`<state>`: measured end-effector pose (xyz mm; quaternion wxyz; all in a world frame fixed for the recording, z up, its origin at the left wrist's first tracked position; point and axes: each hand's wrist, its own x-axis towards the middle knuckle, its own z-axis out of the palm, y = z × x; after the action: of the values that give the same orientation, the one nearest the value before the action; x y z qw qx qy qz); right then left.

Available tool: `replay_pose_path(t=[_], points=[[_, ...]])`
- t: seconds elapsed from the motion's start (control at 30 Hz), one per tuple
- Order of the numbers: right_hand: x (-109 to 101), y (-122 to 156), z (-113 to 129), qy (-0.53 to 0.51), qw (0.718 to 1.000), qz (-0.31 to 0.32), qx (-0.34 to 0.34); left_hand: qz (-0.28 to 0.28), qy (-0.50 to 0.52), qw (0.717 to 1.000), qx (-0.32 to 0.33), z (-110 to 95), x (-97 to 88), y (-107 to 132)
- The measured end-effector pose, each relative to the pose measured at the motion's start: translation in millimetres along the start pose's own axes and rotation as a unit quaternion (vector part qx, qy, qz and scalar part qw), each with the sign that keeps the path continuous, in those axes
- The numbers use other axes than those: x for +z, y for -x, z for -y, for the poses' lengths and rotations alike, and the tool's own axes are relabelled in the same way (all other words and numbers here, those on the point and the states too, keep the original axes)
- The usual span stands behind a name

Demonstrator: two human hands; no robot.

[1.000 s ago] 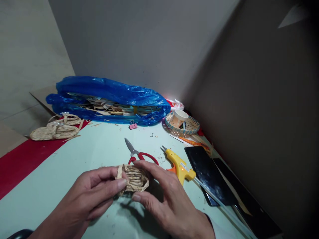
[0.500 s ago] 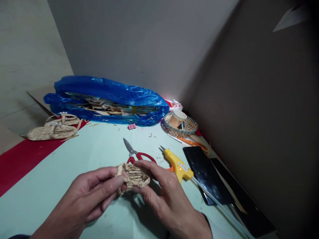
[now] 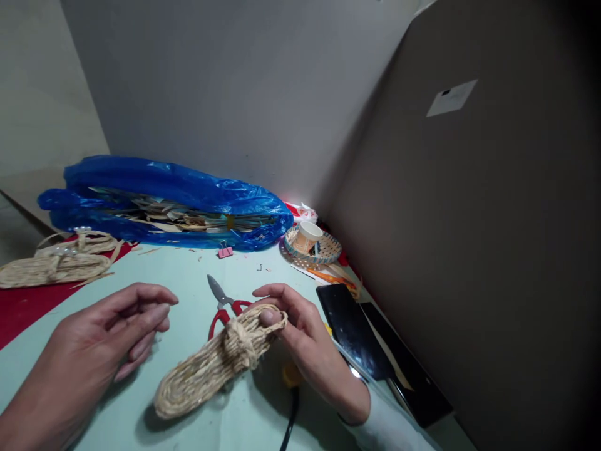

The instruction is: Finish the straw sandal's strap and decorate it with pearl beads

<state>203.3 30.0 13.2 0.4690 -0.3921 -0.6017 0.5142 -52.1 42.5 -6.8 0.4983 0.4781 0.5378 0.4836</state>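
Right hand [image 3: 307,341] grips one end of a tan, oblong braided-straw sandal [image 3: 197,379]. Left hand [image 3: 101,335] free, fingers loosely curled; red-handled metal scissors [image 3: 218,291] lie beyond.

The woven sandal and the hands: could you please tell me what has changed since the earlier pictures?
The left hand has let go and drawn leftward. The right hand alone holds the woven sandal, which now stretches toward the lower left. The scissors still lie open on the table.
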Motion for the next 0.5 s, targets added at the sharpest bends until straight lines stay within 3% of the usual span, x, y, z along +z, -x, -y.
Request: replay_pose_path(t=[0.13, 0.37, 0.5], points=[[-0.1, -0.4, 3.2, -0.032, 0.999, 0.035, -0.002, -0.018, -0.030, 0.999, 0.011, -5.1, 10.5, 4.8], [2.1, -2.1, 3.5, -0.074, 0.994, 0.083, 0.016, 0.077, -0.059, 0.995, -0.020, -1.6, 20.6, 10.6], [4.0, -1.6, 0.6, -0.051, 0.995, 0.080, 0.015, 0.126, -0.012, 0.991, -0.047, -6.1, 26.6, 18.3]])
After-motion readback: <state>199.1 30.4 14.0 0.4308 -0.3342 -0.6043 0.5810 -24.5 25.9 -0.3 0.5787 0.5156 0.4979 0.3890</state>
